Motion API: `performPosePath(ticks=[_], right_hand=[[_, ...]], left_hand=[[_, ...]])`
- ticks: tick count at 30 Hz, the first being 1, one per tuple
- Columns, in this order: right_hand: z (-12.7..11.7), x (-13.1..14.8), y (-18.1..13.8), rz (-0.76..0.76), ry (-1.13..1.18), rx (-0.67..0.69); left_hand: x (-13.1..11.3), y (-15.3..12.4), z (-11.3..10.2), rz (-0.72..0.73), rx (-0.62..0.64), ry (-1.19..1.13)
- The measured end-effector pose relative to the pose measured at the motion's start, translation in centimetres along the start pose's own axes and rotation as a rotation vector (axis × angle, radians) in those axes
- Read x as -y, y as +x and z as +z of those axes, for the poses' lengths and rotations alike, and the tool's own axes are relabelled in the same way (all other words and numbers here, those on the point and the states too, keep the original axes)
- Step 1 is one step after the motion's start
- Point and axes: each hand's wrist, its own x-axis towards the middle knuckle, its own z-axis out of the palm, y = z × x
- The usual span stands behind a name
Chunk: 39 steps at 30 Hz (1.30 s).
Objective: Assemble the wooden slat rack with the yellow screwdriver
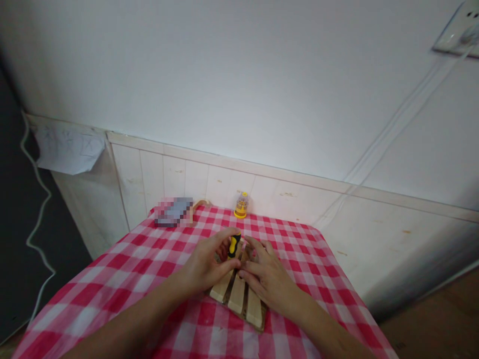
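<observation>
My left hand [207, 262] grips a short screwdriver [234, 244] with a yellow and black handle. Its index finger reaches the top of the handle, and the thumb lies lower down beside it. The handle stands nearly upright over a slatted wooden piece [236, 294], which has pale strips with dark gaps between them. My right hand [267, 271] is on the right side of this wood, fingers bent and holding it close to the screwdriver. The screwdriver's tip is hidden by my fingers.
The table has a red and white checked cloth [149, 284]. At its back edge stands a yellow container with a clear top [241, 205]. A blurred-out flat object [174, 212] and a curved wooden thing [202, 203] lie back left. A white wall [239, 89] rises behind.
</observation>
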Motion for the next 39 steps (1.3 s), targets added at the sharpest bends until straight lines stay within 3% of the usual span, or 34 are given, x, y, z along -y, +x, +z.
performPosePath(ticks=[14,17,23,39], right_hand=[[-0.2,0.2,0.0,0.003,-0.012,0.008],[-0.3,0.3,0.0,0.01,0.003,0.016],[-0.3,0.1,0.0,0.003,-0.008,0.03],[-0.3,0.2,0.0,0.006,0.01,0.008]], left_hand=[[0.3,0.0,-0.1,-0.056,0.081,-0.107],[0.5,0.0,0.4,-0.056,0.039,-0.16],[1.5,0.9,1.8,-0.176,-0.212,-0.278],[1.4,1.1,1.8,-0.156,-0.158,-0.147]])
